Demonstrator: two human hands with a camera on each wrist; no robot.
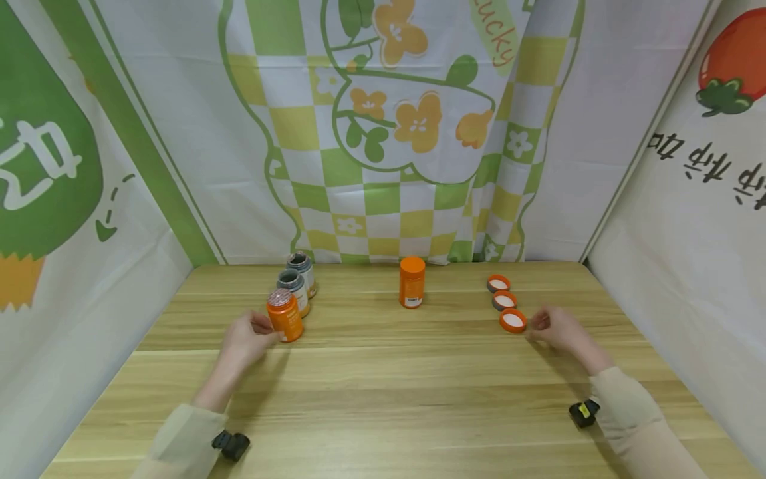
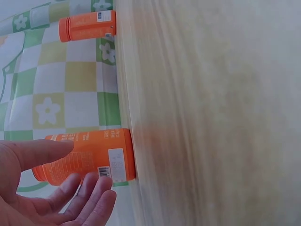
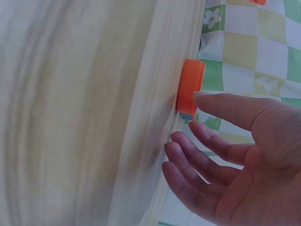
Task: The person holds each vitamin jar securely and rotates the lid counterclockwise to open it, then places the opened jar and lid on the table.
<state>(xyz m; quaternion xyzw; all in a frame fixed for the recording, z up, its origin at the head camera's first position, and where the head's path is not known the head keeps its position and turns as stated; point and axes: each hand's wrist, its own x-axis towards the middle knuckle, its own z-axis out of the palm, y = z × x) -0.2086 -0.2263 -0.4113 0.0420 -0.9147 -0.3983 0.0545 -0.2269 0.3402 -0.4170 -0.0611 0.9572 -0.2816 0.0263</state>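
At the left of the table, my left hand (image 1: 247,340) is beside an uncapped orange bottle (image 1: 284,315), which stands upright. In the left wrist view the thumb (image 2: 51,151) and loosely bent fingers (image 2: 96,197) overlap that bottle without closing round it. Two grey bottles (image 1: 299,304) without lids stand in a row behind it. On the right, my right hand (image 1: 558,327) is next to an orange cap (image 1: 512,320) lying with its white inside up. The thumb tip is right at the cap's edge in the right wrist view, the other fingers loosely bent.
A capped orange bottle (image 1: 411,283) stands at the back middle of the wooden table (image 1: 383,412). Two grey caps (image 1: 504,301) lie behind the orange one, white insides up. A checkered curtain (image 1: 383,199) hangs at the back edge, with printed cloth walls on both sides.
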